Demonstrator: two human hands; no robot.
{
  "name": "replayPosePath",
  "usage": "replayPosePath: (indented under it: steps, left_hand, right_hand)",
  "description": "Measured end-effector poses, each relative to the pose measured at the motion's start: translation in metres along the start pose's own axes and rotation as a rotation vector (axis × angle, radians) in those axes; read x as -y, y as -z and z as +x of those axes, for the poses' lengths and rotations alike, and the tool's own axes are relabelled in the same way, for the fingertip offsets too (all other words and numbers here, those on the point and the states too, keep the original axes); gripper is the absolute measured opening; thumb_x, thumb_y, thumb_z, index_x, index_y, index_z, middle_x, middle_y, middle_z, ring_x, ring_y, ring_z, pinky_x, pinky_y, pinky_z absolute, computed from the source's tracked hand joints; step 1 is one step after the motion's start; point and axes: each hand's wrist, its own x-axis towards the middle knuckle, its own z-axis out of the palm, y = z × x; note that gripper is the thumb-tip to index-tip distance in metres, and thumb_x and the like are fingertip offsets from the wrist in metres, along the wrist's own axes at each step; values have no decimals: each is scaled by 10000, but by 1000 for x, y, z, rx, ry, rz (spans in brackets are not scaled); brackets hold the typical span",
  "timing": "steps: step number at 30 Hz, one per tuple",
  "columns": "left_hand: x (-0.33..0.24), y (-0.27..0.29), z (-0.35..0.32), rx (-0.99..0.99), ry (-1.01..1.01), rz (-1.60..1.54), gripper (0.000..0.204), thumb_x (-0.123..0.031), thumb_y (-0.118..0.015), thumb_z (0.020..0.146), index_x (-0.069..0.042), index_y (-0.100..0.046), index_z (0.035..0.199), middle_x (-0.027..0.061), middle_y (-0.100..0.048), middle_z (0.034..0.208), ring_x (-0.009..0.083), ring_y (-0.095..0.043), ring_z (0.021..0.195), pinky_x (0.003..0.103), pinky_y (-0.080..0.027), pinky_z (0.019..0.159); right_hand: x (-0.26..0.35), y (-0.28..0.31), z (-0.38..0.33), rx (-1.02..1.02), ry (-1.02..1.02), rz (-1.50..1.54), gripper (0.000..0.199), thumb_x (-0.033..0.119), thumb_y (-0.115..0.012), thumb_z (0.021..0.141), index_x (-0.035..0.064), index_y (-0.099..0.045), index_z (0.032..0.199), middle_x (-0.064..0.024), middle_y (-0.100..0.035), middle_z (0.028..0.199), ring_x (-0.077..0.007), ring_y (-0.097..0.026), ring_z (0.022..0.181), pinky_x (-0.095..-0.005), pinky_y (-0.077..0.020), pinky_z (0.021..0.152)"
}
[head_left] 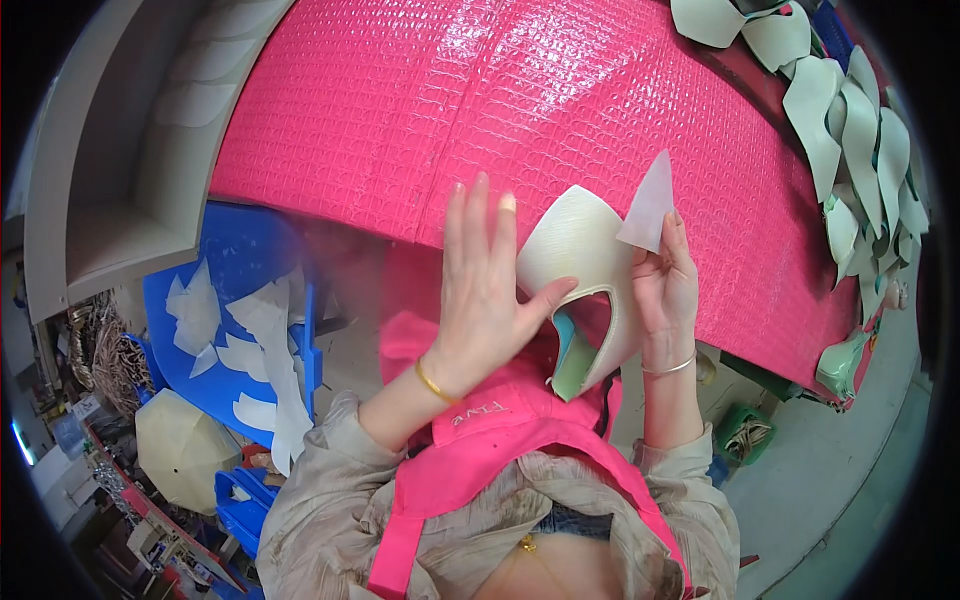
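Note:
A cream-white shoe upper, curved and with a pale green and blue lining, is held up between my hands at the near edge of the pink table. My left hand has its fingers stretched out and spread, its thumb lying against the upper's inner edge. In my right hand a translucent white pointed sheet is pinched, its tip standing upward. The upper's right side rests against this hand's palm and fingers, which are partly hidden behind it.
The glossy pink textured table cover spans the area ahead. Several pale shoe uppers are heaped at its right. On the left stand a grey shelf tray and a blue chair strewn with white scraps; a cream stool is behind. A green basket sits low right.

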Motion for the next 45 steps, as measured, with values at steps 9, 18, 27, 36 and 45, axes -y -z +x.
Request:
replayPosePath:
  steps: [9, 18, 27, 36, 45]
  left_hand:
    - [8, -2, 6, 273, 460, -689, 358, -83, -655, 736, -23, -464, 1033, 98, -569, 921, 185, -563, 895, 310, -455, 725]
    - [16, -7, -1, 326, -83, 105, 207, -112, -528, 759, -78, -597, 951, 116, -576, 825, 263, -558, 698, 346, -456, 589]
    - [38, 1, 26, 398, 567, -585, 206, -195, -602, 825, 2, -575, 770, 22, -586, 615, 43, -525, 503, 175, -407, 418]
    - [31, 4, 38, 428, 612, -486, 191, -160, -594, 805, 9, -555, 726, 35, -557, 548, 66, -523, 442, 194, -398, 376]
    - [18, 4, 38, 290, -36, 217, 382, -150, -603, 759, -29, -480, 1100, 148, -561, 1043, 286, -551, 959, 415, -439, 776]
  right_hand:
    - [4, 20, 4, 290, -227, 188, 267, 233, -477, 901, 44, -533, 1081, -111, -586, 1053, -230, -534, 1015, -371, -435, 885]
    - [13, 18, -9, 369, -257, -226, 313, 166, -544, 868, -7, -527, 1128, -77, -616, 975, -140, -590, 817, -274, -482, 725]
    - [-6, -16, -18, 161, 108, -1110, 333, 58, -599, 807, 39, -571, 1139, -18, -615, 858, -38, -537, 629, -176, -438, 528]
    - [-14, -14, -15, 133, 270, -1299, 276, 51, -609, 782, 50, -627, 1058, -33, -590, 710, -45, -502, 590, -209, -418, 527]
    - [-17, -14, -9, 81, 357, -1406, 222, 111, -647, 751, 22, -606, 950, -96, -591, 682, -135, -553, 544, -267, -434, 518]
